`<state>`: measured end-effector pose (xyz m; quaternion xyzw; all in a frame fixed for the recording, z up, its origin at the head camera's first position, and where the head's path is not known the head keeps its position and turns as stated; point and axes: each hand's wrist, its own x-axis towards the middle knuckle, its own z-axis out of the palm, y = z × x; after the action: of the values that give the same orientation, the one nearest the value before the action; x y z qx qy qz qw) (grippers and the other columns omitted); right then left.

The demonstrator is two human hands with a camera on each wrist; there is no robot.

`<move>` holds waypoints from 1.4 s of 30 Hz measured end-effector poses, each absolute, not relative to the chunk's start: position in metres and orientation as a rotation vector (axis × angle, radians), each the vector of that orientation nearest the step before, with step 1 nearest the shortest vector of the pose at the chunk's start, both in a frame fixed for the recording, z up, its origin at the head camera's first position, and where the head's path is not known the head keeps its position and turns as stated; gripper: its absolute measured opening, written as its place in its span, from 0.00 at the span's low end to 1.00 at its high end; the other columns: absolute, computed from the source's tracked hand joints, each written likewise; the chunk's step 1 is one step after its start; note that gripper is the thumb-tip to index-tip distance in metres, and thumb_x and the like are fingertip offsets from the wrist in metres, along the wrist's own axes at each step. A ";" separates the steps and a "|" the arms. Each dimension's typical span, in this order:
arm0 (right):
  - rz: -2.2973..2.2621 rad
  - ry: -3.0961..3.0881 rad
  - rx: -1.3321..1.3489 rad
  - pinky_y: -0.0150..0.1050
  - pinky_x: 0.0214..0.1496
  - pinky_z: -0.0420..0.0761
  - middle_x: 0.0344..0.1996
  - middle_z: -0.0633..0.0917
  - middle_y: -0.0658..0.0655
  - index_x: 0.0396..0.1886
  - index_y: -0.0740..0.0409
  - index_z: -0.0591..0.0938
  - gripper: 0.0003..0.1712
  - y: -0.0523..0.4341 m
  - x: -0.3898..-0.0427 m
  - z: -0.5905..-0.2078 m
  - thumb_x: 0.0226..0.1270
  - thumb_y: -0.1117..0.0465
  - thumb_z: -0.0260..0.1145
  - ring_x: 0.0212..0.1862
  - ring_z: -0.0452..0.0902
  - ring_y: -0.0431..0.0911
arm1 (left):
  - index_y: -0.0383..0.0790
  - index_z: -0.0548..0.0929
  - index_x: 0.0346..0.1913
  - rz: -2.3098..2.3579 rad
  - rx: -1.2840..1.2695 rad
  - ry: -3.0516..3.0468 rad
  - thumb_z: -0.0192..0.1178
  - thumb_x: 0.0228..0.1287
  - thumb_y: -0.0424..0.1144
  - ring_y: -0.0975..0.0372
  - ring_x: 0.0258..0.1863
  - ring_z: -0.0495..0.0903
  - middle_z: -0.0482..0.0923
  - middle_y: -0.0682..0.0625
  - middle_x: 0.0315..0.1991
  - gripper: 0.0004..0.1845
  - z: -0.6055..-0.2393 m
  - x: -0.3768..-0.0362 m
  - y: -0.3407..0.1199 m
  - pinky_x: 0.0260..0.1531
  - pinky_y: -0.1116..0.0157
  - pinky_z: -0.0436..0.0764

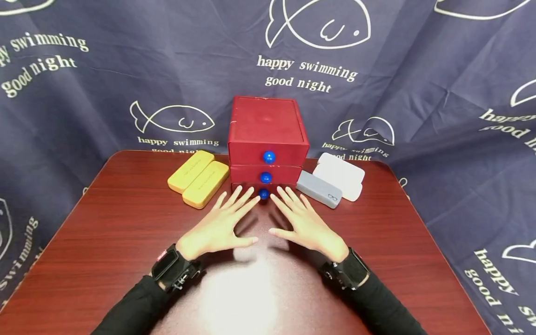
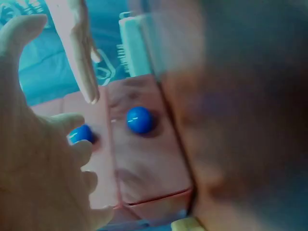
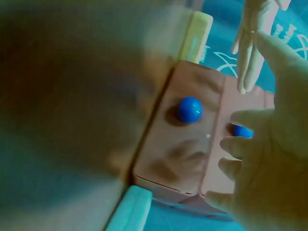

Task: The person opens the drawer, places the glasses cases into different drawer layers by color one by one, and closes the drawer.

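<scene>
1. We are looking down at a dark red wood-grain table (image 1: 125,223), with a bright glare patch lying near its front edge.
2. We are spreading our left hand (image 1: 217,228) flat, fingers straight and splayed, gripping nothing; its fingertips are reaching just short of the red drawer box (image 1: 265,125).
3. We are holding our right hand (image 1: 305,225) the same way (open, fingers fanned, nothing in it), just right of the left.
4. The drawer box is standing at the back middle of the table, three drawers stacked, each showing a blue knob; the lowest knob (image 1: 264,193) is sitting between our two sets of fingertips.
5. Two yellow cases (image 1: 198,177) are lying left of the box; a grey case (image 1: 319,189) and a white case (image 1: 340,176) are lying right.
6. A navy cloth (image 1: 83,93) printed with white fish and lettering is hanging behind and around the table.
</scene>
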<state>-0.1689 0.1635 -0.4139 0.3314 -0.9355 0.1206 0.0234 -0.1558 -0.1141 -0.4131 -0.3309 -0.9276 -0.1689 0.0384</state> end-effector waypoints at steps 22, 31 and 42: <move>0.377 -2.380 1.068 0.44 0.47 0.87 0.51 0.82 0.60 0.63 0.58 0.81 0.30 0.147 -0.200 -0.303 0.64 0.54 0.76 0.48 0.81 0.51 | 0.36 0.75 0.68 -1.411 -0.573 -2.381 0.58 0.70 0.34 0.49 0.64 0.76 0.75 0.40 0.66 0.24 -0.272 -0.215 -0.120 0.65 0.52 0.76; 0.218 -2.325 1.102 0.40 0.30 0.85 0.46 0.78 0.60 0.59 0.58 0.79 0.26 0.131 -0.219 -0.303 0.63 0.59 0.76 0.35 0.79 0.48 | 0.36 0.59 0.79 -1.808 -0.142 -2.601 0.49 0.69 0.35 0.50 0.76 0.62 0.60 0.37 0.77 0.36 -0.248 -0.268 -0.118 0.79 0.54 0.61; 0.019 -2.232 1.093 0.42 0.26 0.85 0.45 0.76 0.63 0.56 0.59 0.79 0.21 0.113 -0.238 -0.317 0.66 0.60 0.72 0.33 0.78 0.52 | 0.34 0.42 0.82 -2.178 0.039 -2.685 0.45 0.71 0.30 0.55 0.74 0.60 0.53 0.40 0.80 0.39 -0.257 -0.306 -0.112 0.76 0.61 0.63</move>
<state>-0.2377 0.1130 -0.3171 0.4161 -0.8502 0.0072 0.3223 -0.3059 -0.1124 -0.2574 0.0112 -0.7668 -0.6221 -0.1575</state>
